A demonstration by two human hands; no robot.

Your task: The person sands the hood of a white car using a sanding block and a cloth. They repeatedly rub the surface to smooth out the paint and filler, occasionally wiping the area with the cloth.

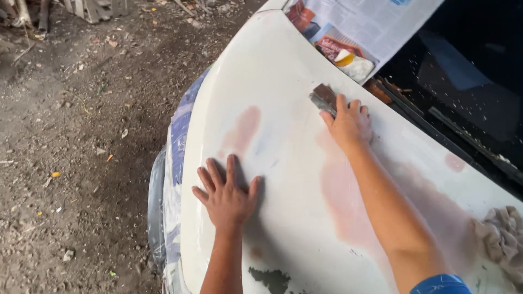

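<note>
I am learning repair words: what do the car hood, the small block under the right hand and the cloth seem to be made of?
Car hood: probably sheet metal, matt white with pinkish filler patches, sanded-looking.
Small block under the right hand: grey-brown and flat, perhaps sandpaper on a block; unclear.
Cloth: soft crumpled beige fabric.

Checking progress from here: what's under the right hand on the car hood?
The right hand presses a small grey sanding block onto the white hood; its far end shows beyond the fingertips. The rest, and the surface beneath, are covered. The left hand lies flat, empty.
</note>
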